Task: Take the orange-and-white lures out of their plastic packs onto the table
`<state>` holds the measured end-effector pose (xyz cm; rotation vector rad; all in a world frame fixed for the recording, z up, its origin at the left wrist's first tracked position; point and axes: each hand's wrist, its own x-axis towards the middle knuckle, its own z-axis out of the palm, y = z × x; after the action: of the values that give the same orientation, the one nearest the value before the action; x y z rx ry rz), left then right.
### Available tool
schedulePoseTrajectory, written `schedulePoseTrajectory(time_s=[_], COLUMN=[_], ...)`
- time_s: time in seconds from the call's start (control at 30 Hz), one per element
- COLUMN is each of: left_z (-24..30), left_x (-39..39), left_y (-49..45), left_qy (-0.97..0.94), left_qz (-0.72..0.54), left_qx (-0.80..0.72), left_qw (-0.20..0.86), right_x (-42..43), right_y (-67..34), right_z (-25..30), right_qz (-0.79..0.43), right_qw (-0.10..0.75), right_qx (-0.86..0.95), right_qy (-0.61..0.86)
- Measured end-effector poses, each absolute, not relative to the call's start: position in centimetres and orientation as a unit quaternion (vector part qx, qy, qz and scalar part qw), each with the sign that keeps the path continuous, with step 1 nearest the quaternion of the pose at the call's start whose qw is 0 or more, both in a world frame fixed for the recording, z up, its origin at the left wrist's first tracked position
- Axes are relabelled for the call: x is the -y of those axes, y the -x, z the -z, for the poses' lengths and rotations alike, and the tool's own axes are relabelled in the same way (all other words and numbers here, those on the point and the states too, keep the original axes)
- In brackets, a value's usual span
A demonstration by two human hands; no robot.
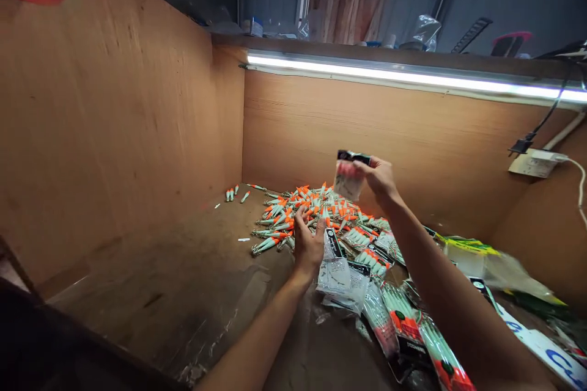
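My right hand (pixel 380 176) is raised above the work surface, its thumb and fingers closed on the top of a small clear packet of squid jigs (pixel 349 182). That packet has a black header, with blurred pinkish-red showing through the plastic. Lower and to the left, my left hand (pixel 309 247) has its thumb and fingers apart, with nothing seen between them. It is in front of a heap of loose squid jigs (pixel 302 203), pale green with orange ends and metal hooks. Flat clear bags (pixel 334 276) with black headers lie beside its wrist.
Filled packets of jigs (pixel 401 311) lie at the right front, near a yellow-edged bag (pixel 472 253) and a white card with blue writing (pixel 550 351). Wooden walls (pixel 151 104) enclose the left and back. A lit tube (pixel 389 73) runs under the shelf; a socket strip (pixel 534 163) is at right.
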<state>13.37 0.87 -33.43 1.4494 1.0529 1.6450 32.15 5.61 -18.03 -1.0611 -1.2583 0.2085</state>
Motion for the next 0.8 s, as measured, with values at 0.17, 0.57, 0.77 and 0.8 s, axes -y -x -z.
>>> schedulePoseTrajectory(time_s=[0.17,0.57,0.77,0.8], left_z=[33.8,32.3,34.1,34.6], left_x=[-0.5,1.3,1.5,1.3], left_y=[-13.9,-13.4,-13.5,-13.5], left_qy=[-0.586,-0.689,-0.858,-0.864], left_qz=[-0.618,-0.617,-0.364,-0.339], left_qx=[-0.403,-0.359,-0.356,-0.366], left_qw=[0.334,0.125,0.074,0.068], right_x=[-11.2,-8.6,-4.8,-4.5], right_y=[-33.2,-34.1,-37.6,-38.9], right_z=[18.7,24.8,30.9,30.9], right_qz=[-0.04,-0.28,-0.041,-0.002], right_qw=[0.728,0.609,0.206,0.16], right_qx=[0.478,0.528,0.609,0.588], right_qy=[0.489,0.522,0.765,0.793])
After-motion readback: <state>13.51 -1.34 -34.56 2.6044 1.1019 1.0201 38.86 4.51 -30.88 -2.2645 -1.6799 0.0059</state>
